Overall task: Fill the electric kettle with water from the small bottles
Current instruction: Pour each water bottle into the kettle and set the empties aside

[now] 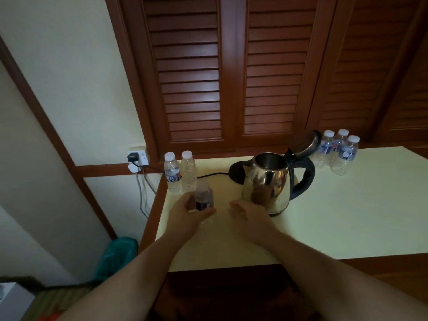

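A steel electric kettle (268,181) stands on the pale table (335,216) with its lid (303,143) flipped up and open. My left hand (187,213) is closed around a small water bottle (204,197) with a dark label, left of the kettle; the bottle is blurred and I cannot tell if its cap is on. My right hand (245,210) hovers just right of the bottle, fingers loosely curled, holding nothing, in front of the kettle's base. Two capped bottles (180,173) stand at the table's back left corner. Three more capped bottles (338,151) stand behind the kettle on the right.
The kettle's black base (235,172) sits behind it, its cord running left to a wall socket (137,157). Brown louvred doors (231,77) rise behind the table. A teal bin (118,256) stands on the floor to the left.
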`<control>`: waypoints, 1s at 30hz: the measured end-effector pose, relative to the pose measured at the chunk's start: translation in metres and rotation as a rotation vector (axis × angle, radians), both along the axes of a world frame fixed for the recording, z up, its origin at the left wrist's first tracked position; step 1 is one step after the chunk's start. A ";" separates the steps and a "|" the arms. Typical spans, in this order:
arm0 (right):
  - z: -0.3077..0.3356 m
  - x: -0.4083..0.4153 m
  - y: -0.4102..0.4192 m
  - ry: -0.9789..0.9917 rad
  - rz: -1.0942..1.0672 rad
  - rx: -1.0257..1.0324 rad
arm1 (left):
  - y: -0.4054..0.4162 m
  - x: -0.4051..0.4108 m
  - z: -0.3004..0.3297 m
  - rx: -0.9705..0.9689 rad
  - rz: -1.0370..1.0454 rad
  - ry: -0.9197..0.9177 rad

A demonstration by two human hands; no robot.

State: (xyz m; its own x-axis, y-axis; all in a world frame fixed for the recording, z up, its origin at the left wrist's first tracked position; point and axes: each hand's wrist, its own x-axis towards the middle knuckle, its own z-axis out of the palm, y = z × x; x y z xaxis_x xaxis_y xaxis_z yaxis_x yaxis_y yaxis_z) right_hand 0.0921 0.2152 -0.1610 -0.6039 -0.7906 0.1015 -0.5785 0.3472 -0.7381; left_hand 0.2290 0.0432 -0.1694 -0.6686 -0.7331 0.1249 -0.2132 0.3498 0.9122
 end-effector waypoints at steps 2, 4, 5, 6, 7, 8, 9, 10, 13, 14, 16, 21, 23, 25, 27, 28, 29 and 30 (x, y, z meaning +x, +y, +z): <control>0.020 -0.001 -0.003 0.022 -0.002 -0.142 | 0.009 0.002 -0.002 0.013 -0.047 -0.014; 0.044 0.000 -0.008 0.060 0.011 -0.245 | 0.016 0.005 -0.004 0.017 -0.087 -0.026; 0.057 0.000 -0.010 0.082 0.030 -0.258 | 0.020 0.006 -0.005 0.019 -0.106 -0.033; 0.069 0.001 -0.013 0.112 0.059 -0.239 | 0.023 0.007 -0.005 0.027 -0.126 -0.039; 0.079 0.002 -0.015 0.148 0.092 -0.194 | 0.026 0.008 -0.006 0.036 -0.141 -0.045; 0.087 0.004 -0.017 0.186 0.120 -0.135 | 0.029 0.009 -0.007 0.043 -0.151 -0.055; 0.094 0.005 -0.019 0.225 0.140 -0.068 | 0.031 0.010 -0.009 0.046 -0.159 -0.066; 0.099 0.006 -0.021 0.262 0.149 0.001 | 0.033 0.011 -0.009 0.046 -0.163 -0.076; 0.113 0.011 -0.028 0.342 0.155 0.155 | 0.035 0.012 -0.011 0.023 -0.165 -0.095; 0.118 0.012 -0.030 0.361 0.166 0.195 | 0.034 0.012 -0.011 0.014 -0.166 -0.099; 0.127 0.014 -0.032 0.388 0.224 0.264 | 0.035 0.013 -0.010 0.006 -0.172 -0.111; 0.146 0.009 -0.035 0.462 0.447 0.406 | 0.037 0.013 -0.011 0.026 -0.170 -0.119; 0.153 0.009 -0.035 0.445 0.495 0.441 | 0.039 0.014 -0.013 0.021 -0.158 -0.113; 0.157 0.011 -0.036 0.435 0.448 0.451 | 0.038 0.013 -0.015 0.012 -0.158 -0.108; 0.156 0.012 -0.038 0.488 0.350 0.474 | 0.036 0.013 -0.016 0.004 -0.156 -0.110; 0.153 0.012 -0.040 0.518 0.329 0.478 | 0.035 0.013 -0.017 0.004 -0.155 -0.112; 0.151 0.012 -0.041 0.527 0.331 0.468 | 0.034 0.013 -0.018 0.005 -0.154 -0.115; 0.150 0.012 -0.041 0.519 0.347 0.452 | 0.034 0.013 -0.018 0.006 -0.156 -0.118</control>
